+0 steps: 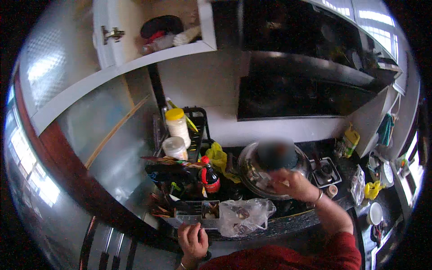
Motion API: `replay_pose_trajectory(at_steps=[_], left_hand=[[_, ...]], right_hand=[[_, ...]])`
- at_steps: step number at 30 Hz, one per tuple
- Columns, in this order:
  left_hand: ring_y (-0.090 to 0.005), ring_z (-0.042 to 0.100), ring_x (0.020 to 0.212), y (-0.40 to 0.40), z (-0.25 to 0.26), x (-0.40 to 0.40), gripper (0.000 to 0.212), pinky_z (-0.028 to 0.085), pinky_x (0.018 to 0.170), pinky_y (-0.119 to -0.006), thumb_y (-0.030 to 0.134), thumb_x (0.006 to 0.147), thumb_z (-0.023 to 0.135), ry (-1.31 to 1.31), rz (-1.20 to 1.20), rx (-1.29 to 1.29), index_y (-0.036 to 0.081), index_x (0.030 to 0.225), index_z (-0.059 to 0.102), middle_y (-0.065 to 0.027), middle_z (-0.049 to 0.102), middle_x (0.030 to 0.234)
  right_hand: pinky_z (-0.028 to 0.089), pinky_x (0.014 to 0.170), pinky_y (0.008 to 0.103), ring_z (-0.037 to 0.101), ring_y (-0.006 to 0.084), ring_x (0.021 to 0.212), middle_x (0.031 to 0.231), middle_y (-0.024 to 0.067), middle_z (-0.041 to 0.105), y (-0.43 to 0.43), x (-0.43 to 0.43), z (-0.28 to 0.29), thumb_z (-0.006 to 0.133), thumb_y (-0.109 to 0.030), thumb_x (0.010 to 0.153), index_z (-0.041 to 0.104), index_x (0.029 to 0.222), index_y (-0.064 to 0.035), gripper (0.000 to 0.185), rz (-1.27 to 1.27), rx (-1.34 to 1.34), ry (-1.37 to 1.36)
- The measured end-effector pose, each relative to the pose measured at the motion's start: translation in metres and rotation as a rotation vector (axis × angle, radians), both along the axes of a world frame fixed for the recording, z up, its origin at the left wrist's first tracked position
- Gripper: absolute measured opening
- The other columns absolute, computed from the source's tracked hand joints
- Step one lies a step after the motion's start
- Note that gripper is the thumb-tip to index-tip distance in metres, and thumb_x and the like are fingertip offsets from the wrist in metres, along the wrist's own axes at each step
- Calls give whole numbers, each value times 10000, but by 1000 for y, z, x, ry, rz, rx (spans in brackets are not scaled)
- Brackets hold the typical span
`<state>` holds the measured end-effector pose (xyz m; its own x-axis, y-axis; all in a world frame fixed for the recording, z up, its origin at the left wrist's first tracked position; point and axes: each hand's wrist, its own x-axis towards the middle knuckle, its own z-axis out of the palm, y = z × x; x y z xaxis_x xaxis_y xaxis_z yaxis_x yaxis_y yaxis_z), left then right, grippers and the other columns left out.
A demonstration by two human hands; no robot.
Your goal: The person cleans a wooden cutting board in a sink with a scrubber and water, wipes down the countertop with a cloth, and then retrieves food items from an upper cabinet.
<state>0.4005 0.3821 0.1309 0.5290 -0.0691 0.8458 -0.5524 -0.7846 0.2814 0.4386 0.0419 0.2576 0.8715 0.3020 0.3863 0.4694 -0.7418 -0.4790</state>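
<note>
My right hand (294,185) reaches over the near right side of a large round metal pan (248,179) on the stove. Its fingers are curled, and a small pale patch shows by them; whether they grip anything is unclear. A blurred area hides the far middle of the pan. Low in the view, my left hand (194,241) has bent fingers, close to the front of a grey divided box (192,217). What may be between its thumb and fingers cannot be made out. Right of that box lies a clear plastic bag (244,217) with something brownish inside.
A red-capped dark sauce bottle (211,179) stands left of the pan, near a yellow plastic bag (217,157). Behind are a yellow-lidded jar (177,125) and a white tub (175,148). A second burner (325,172) and white bowl (374,213) are to the right. An open cabinet (168,50) hangs above.
</note>
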Motion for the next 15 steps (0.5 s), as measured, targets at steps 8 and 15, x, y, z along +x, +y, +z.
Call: replay_pose_trajectory(at_steps=[8, 15], left_hand=[[-346, 517, 931, 61, 8, -41, 228, 440, 780, -466, 134, 826, 522, 122, 233, 186, 34, 1026, 564, -166, 552, 980], [-359, 512, 944, 108, -25, -62, 256, 430, 795, -474, 171, 838, 510, 368, 261, -6, 39, 1051, 560, -173, 550, 1004]], right_hand=[[472, 792, 404, 577, 352, 883, 961, 169, 595, 128, 93, 239, 538, -89, 799, 529, 1073, -40, 278, 161, -371, -976], [447, 833, 411, 584, 335, 949, 1008, 169, 623, 206, 202, 334, 437, -214, 822, 609, 1010, -47, 304, -382, -653, -529]])
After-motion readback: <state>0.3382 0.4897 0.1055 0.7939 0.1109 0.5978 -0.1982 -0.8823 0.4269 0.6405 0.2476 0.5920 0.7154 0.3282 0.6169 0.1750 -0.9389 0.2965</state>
